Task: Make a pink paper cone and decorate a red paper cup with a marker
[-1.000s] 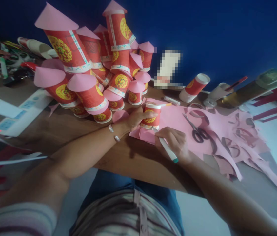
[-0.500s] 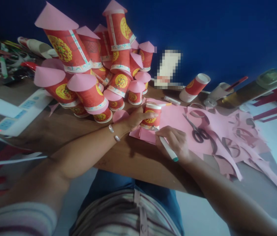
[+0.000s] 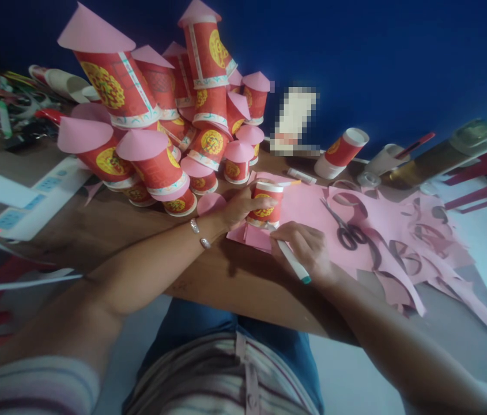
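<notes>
A red paper cup with a yellow emblem and white rims stands upright, and my left hand grips its left side, thumb across the front. In my right hand is a white marker with a green end; its tip is at the cup's lower edge. Pink paper pieces lie under and in front of the cup. Black-handled scissors rest with open blades on a pink sheet to the right.
Many red cups with pink cone tops are piled at the back left. Pink scraps spread right. Behind are another red cup, a glue stick and a bottle. A power strip lies left.
The marker and my right hand have shifted very slightly left along the cup's lower edge. My left hand keeps its hold on the cup.
</notes>
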### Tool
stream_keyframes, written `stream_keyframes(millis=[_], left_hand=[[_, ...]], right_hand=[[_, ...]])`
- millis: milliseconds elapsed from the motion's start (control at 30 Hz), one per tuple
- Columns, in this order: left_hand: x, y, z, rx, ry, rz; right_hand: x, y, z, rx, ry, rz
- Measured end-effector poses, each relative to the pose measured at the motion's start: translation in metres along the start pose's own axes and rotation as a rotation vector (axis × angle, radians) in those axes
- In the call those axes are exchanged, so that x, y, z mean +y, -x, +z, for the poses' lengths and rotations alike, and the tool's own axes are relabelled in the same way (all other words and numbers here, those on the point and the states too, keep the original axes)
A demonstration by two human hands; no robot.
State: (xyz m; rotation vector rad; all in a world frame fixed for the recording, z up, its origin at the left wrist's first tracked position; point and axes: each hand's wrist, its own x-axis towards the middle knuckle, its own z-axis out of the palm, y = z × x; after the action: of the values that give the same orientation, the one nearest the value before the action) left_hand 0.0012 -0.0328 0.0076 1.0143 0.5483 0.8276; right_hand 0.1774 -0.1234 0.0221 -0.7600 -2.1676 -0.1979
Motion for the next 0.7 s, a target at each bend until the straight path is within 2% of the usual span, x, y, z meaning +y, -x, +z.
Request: stream_keyframes(millis=[467, 700], left_hand=[[0.0004, -0.0023, -0.0002, 0.013, 0.031, 0.016], [0.0031, -0.0013, 0.0004, -0.017, 0.051, 0.038]], right_hand=[[-0.0011, -0.0004, -0.0005, -0.002, 0.038, 0.008], [-0.0026, -0.002, -0.0043, 0.046, -0.019, -0.007]])
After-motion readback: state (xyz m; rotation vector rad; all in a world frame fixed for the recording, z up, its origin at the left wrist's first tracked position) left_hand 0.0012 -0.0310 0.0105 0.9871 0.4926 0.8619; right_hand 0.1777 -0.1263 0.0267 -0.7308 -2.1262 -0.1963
